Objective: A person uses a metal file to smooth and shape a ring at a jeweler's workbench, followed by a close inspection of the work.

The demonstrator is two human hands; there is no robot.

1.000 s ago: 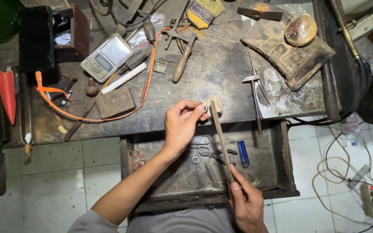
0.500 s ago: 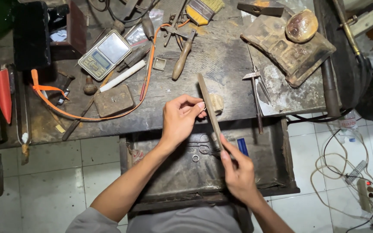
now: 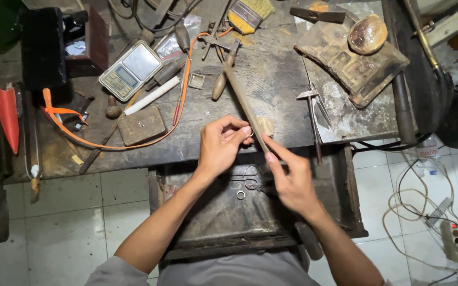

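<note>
Between left hand (image 3: 221, 148) fingers, small silvery ring (image 3: 250, 133) against long file (image 3: 246, 106)

A worn wooden workbench (image 3: 271, 69) lies beyond the hands, pale tiled floor (image 3: 70, 217) below, dimly lit.

The workbench (image 3: 271, 69) is bare wood, grey, scuffed and matt. The long file (image 3: 246, 103) held across it looks like dull brownish metal, rough along its face, and the small ring (image 3: 250, 133) pinched beside it gives a faint metallic gleam. The pocket scale (image 3: 131, 70) has a smooth brushed-metal platform in a plastic body — slightly glossy. The open drawer (image 3: 213, 222) is dark, grimy, worn wood. Orange cord (image 3: 133, 143) looks like smooth plastic; the floor tiles (image 3: 70, 222) are pale and lightly glazed.
</note>
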